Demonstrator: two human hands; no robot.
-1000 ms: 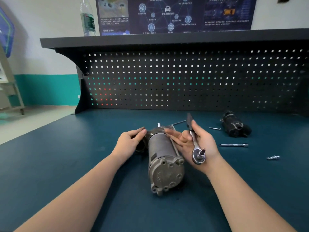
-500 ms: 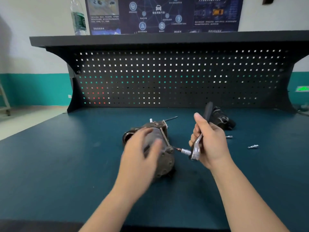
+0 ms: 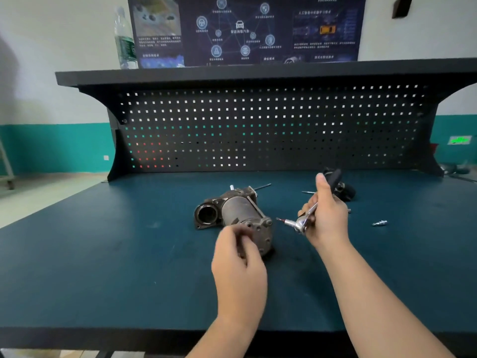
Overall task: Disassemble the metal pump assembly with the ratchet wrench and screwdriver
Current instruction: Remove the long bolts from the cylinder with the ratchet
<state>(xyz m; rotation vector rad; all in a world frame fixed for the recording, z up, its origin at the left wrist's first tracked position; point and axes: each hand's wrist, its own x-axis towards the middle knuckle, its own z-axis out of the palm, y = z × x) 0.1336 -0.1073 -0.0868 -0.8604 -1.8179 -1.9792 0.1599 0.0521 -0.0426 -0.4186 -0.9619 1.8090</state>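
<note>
Pump assembly [image 3: 238, 215] lies beside blurred left hand [image 3: 238, 264], grip unclear; right hand [image 3: 326, 218] clasps ratchet wrench [image 3: 307, 215].

The tabletop [image 3: 103, 254] lies bare along its left edge and near edge. Toward the far right corner, a dark part [image 3: 346, 189], a loose rod [image 3: 308, 192] and a small fitting [image 3: 379, 223] crowd the way, with the pegboard [image 3: 258, 125] walling off the far edge

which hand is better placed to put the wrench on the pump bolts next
Right hand: it grips the ratchet wrench, whose bit points at the pump end cap. The left hand is blurred, near the cap.
</note>
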